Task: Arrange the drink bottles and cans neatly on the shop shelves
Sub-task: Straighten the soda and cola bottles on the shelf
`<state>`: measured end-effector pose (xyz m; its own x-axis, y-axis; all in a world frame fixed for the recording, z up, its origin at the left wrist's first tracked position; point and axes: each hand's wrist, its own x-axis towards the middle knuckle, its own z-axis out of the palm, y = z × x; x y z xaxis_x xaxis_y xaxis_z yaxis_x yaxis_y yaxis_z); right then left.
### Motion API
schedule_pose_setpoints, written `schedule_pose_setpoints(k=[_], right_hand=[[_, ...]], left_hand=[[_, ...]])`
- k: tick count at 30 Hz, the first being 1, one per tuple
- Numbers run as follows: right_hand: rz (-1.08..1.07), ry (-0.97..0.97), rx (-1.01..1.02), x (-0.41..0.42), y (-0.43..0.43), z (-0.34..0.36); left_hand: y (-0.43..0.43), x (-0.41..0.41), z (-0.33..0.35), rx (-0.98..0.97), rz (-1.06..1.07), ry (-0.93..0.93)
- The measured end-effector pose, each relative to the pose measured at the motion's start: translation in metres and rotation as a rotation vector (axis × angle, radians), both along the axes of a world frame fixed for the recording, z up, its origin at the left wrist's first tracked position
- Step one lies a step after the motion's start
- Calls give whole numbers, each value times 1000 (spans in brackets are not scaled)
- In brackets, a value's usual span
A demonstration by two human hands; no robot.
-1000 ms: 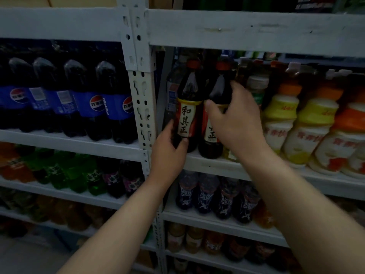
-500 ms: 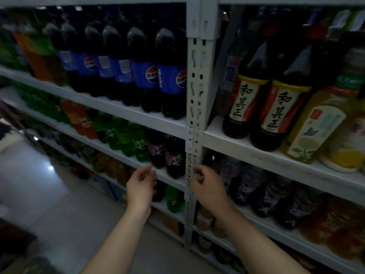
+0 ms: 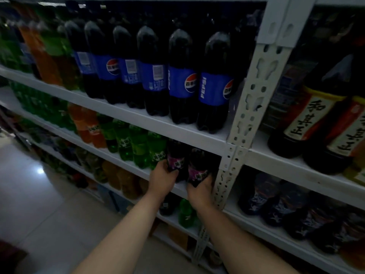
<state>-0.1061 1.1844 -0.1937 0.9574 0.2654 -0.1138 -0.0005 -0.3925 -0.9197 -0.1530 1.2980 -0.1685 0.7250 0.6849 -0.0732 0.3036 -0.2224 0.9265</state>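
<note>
both hands busy. left hand wraps around the left purple bottle, right hand grips the right purple bottle. both bottles stand on the shelf under the pepsi row, between the green bottles and the post.

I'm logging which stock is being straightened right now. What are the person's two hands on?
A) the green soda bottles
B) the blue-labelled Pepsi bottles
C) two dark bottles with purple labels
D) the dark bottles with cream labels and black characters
C: the left hand grips the left purple-labelled bottle and the right hand grips the right purple-labelled bottle, one level below the Pepsi bottles.
</note>
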Motion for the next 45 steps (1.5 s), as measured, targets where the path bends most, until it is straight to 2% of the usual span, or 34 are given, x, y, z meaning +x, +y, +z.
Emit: schedule_pose_setpoints(k=[5, 10, 14, 18, 21, 27, 31, 34, 36, 40, 45], right_hand=[[-215, -16, 1, 8, 30, -17], [-330, -104, 69, 0, 42, -29], [-511, -136, 24, -8, 51, -30], [-452, -154, -51, -14, 50, -32], [-445, -168, -67, -15, 43, -37], [-612, -55, -189, -15, 60, -35], [-571, -41, -213, -14, 60, -33], [-444, -187, -130, -10, 53, -31], [-377, -199, -97, -7, 46, -30], [-285, -128, -222, -1, 35, -29], [-396, -49, -308, -1, 41, -31]], left_hand=[[24, 30, -16, 148, -82, -19], [30, 42, -20, 268, -64, 212], [35, 41, -19, 393, -104, 273], [48, 36, -25, 517, -199, 270], [57, 38, -24, 530, -288, 257], [69, 47, -22, 486, -443, 240], [68, 47, -24, 396, -427, 162], [58, 46, -26, 324, -393, 117], [52, 46, -29, 350, -370, 129], [50, 46, -32, 445, -303, 202], [57, 49, -36, 499, -330, 224]])
